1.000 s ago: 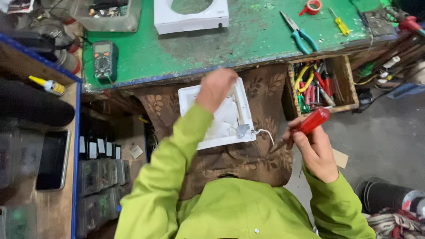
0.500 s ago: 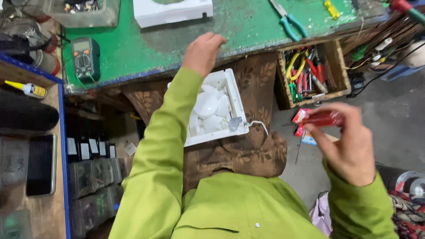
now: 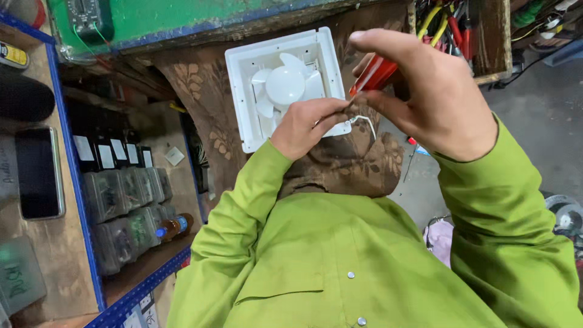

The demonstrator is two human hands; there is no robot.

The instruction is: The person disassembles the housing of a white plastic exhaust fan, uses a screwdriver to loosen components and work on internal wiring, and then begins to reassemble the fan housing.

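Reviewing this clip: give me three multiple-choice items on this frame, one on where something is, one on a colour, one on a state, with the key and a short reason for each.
1. Where does the white square fan lie?
A. on the person's lap
B. on the green bench top
C. on the floor

2. What colour is the handle of the screwdriver in the right hand?
A. blue
B. red
C. black

3. What is the left hand doing?
A. hanging free
B. resting on the dark phone
C. resting on the fan's lower edge

Key: 1 A, the fan sits on the brown patterned cloth over the lap, below the bench edge. 2 B, a red handle shows between the fingers. 3 C, its fingers lie on the frame by the white wire.
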